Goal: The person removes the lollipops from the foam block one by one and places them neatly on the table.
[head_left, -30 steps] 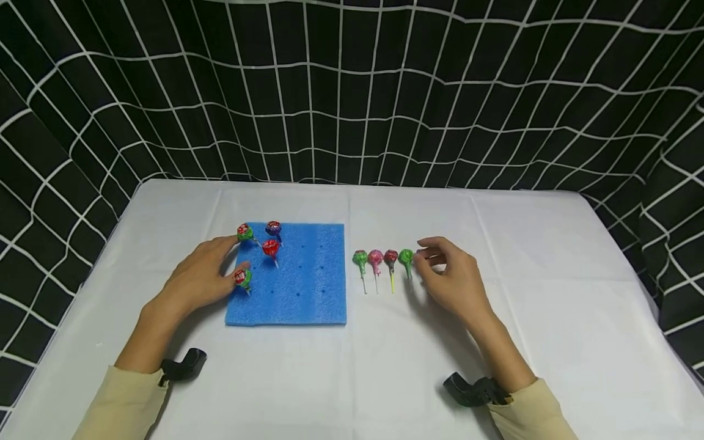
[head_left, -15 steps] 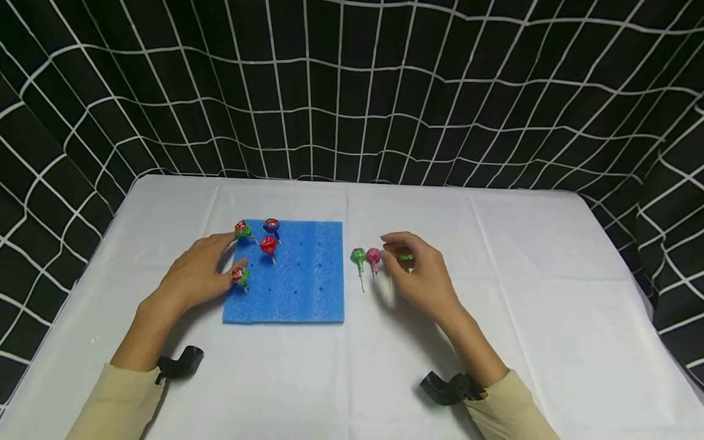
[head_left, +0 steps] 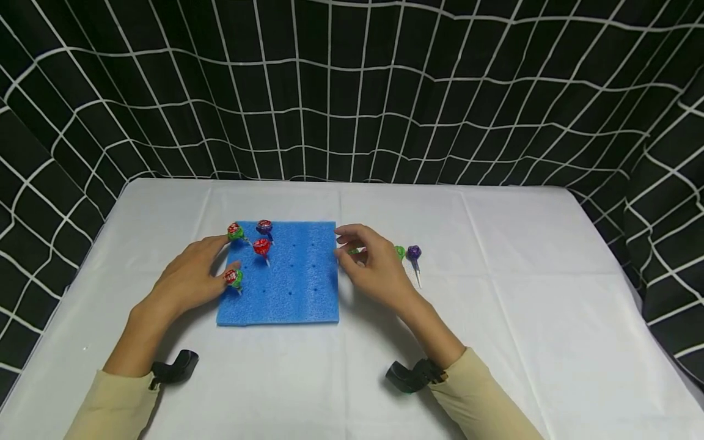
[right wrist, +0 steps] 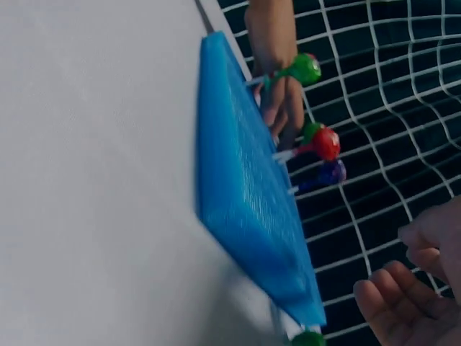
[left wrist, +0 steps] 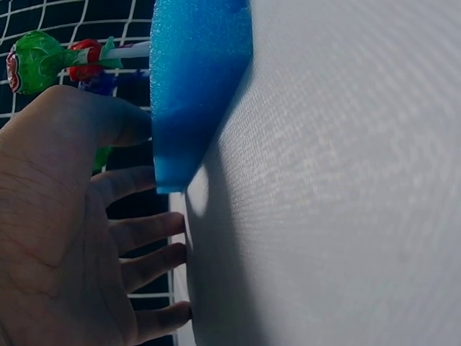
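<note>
My left hand [head_left: 192, 269] rests at the left side of a blue foam block [head_left: 299, 302]. In the left wrist view its thumb [left wrist: 126, 122] touches the top face, and the other fingers spread beside the edge. Wrapped lollipops stand in the block's left part: two green-and-red ones [head_left: 233, 278], a red one [head_left: 262, 246] and a purple one [head_left: 264, 227]. My right hand [head_left: 376, 269] hovers by the block's right edge, fingers loosely bent around nothing. It hides most of a row of lollipops, leaving a green one [head_left: 400, 252] and a dark purple one [head_left: 414, 252] showing.
Small holes dot the block's top. White cloth covers the table [head_left: 275, 379], and a black curtain with a white grid [head_left: 352, 91] hangs behind and at both sides. Each wrist wears a black camera mount [head_left: 175, 367].
My right hand has moved left over the row of lollipops to the block's right edge, uncovering the dark purple lollipop. My left hand stays at the block.
</note>
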`<state>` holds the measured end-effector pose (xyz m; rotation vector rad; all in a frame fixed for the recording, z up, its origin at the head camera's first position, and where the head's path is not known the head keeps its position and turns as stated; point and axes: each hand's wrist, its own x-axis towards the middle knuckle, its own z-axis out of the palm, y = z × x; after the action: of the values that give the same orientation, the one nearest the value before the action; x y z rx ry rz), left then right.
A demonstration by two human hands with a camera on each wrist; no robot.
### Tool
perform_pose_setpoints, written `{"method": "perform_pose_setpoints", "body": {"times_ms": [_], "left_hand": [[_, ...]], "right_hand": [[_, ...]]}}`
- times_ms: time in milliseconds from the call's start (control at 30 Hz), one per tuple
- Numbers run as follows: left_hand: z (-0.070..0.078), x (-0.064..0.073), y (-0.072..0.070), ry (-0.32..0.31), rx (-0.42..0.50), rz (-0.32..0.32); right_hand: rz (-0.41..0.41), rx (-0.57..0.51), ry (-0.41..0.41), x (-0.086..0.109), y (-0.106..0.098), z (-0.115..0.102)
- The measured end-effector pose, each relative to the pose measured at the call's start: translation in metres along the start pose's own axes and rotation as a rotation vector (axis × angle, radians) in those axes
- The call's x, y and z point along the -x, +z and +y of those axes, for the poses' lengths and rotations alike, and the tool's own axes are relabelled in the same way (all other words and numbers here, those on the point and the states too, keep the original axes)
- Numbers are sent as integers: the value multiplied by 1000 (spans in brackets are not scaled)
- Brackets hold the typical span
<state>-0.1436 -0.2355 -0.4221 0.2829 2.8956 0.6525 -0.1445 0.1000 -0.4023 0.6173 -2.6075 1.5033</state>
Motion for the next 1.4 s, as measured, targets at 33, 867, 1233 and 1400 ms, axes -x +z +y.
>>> {"method": "perform_pose_setpoints", "body": {"times_ms": [33, 867, 1233, 1400], "left_hand": [[1, 0, 0, -3, 2, -3], [-3, 2, 6, 5, -1, -12], [-1, -1, -2, 1, -7, -15], [-2, -1, -1, 10, -5, -11]], "right_hand": [[-8, -16, -5, -1, 3, -1], [-163, -15, -19, -30, 69, -23], [-105, -35, -34, -42, 82, -24], [-113, -60, -21, -44, 86, -24]]}}
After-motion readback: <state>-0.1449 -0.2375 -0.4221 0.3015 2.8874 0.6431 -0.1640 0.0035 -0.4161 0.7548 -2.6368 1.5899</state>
